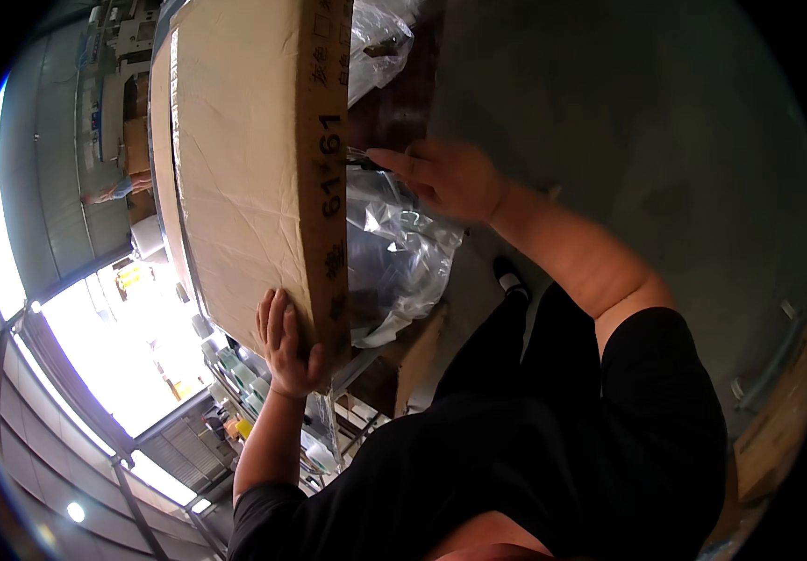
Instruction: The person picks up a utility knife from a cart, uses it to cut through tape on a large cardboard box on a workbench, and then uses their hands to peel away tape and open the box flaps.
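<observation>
A large brown cardboard box [240,140] with dark printing along its narrow side fills the upper middle of the head view. My left hand [291,346] lies on the box's lower corner, fingers stretched over the cardboard. Just right of the box's printed side is my right hand [450,178], its fingers drawn together around something thin and dark. That small thing reaches toward the box edge; its kind I cannot make out. Below it, crumpled clear plastic film [399,248] bulges out beside the box. More clear plastic [380,42] shows above.
Grey floor [628,112] spreads to the right, with my dark shoe [510,278] on it. Cardboard [777,421] stands at the lower right rim. Rolls and small goods [244,379] sit beyond the box at lower left, near bright openings. Another person's arm [118,190] shows at far left.
</observation>
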`<state>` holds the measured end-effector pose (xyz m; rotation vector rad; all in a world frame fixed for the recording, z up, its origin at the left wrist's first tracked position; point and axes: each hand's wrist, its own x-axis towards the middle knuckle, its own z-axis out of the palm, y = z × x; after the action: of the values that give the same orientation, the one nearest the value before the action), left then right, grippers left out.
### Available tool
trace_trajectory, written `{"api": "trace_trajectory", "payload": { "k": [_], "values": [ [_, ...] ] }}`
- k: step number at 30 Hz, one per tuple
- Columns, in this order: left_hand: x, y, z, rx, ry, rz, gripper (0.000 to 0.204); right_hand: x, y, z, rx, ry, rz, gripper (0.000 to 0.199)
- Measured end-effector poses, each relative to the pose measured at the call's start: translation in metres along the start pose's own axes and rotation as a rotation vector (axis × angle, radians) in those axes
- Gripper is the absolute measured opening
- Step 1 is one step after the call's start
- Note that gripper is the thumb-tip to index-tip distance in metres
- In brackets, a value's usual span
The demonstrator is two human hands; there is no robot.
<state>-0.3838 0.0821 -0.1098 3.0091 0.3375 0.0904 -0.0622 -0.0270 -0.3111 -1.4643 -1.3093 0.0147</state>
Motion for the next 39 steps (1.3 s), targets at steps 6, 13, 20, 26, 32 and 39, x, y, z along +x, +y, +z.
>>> {"api": "trace_trajectory", "payload": {
  "k": [6, 13, 20, 26, 32, 39],
  "values": [
    [0.001, -0.001, 0.001, -0.006, 0.000, -0.010, 0.070, -0.067, 0.044, 0.012, -0.102, -0.339, 0.149, 0.055],
    [0.068, 0.025, -0.012, 0.089, 0.046, -0.107, 0.072, -0.016, 0.034, -0.037, 0.111, -0.084, 0.261, 0.055],
    [0.100, 0.023, 0.012, 0.116, 0.032, -0.168, 0.078, 0.034, 0.037, -0.033, 0.088, -0.032, 0.025, 0.060],
    [0.103, 0.022, 0.014, 0.112, 0.059, -0.116, 0.074, 0.044, 0.038, -0.025, 0.067, 0.000, 0.028, 0.062],
    [0.105, 0.023, 0.013, 0.123, 0.039, -0.119, 0.075, 0.015, 0.063, -0.025, 0.068, -0.086, 0.067, 0.062],
    [0.104, 0.023, 0.016, 0.118, 0.048, -0.144, 0.075, -0.010, 0.081, -0.042, 0.114, -0.130, 0.244, 0.057]
  ]
}}
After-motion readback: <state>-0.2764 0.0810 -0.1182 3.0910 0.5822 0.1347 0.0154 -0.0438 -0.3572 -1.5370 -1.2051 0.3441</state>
